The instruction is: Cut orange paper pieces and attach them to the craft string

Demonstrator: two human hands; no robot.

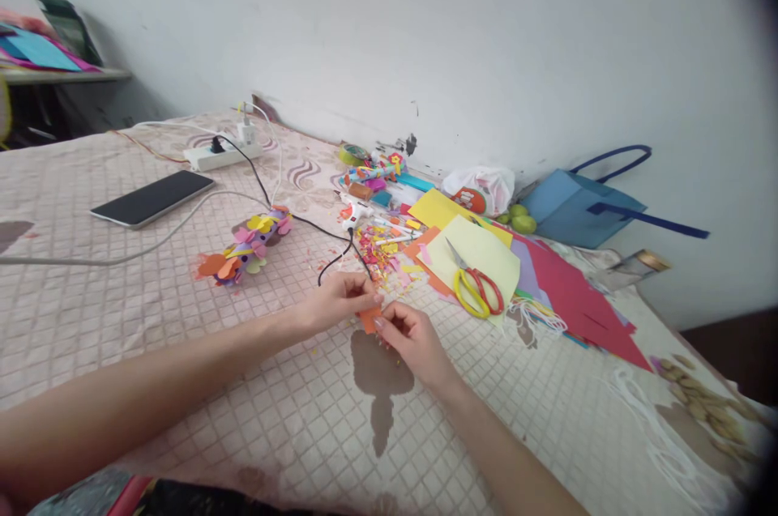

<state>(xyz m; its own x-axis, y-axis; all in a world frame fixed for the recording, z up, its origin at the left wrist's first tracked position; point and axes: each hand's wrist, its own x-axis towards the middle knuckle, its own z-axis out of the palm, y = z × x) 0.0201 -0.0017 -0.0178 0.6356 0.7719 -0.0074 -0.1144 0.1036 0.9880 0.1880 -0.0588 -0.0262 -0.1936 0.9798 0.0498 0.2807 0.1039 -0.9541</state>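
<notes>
Between my two hands is a small piece of orange paper (368, 319). My left hand (341, 297) pinches its upper end with thumb and fingers. Lower down on the right edge, the thumb and fingertips of my right hand (408, 335) grip the same piece. Just beyond my hands lie a heap of colourful paper scraps (380, 253) and a white glue gun (354, 215) with a black cord. A tube-like craft covered in paper flowers (252, 245) rests left of my left hand. Scissors (478, 289) with yellow and red handles lie on pale yellow paper (486, 253).
A tablet (155, 198) and a white power strip (222, 153) with cables lie at the left. Red paper sheets (577, 297), white string (538, 317) and a blue bag (580, 208) are at the right. The patterned tablecloth (273, 411) meets a wall behind.
</notes>
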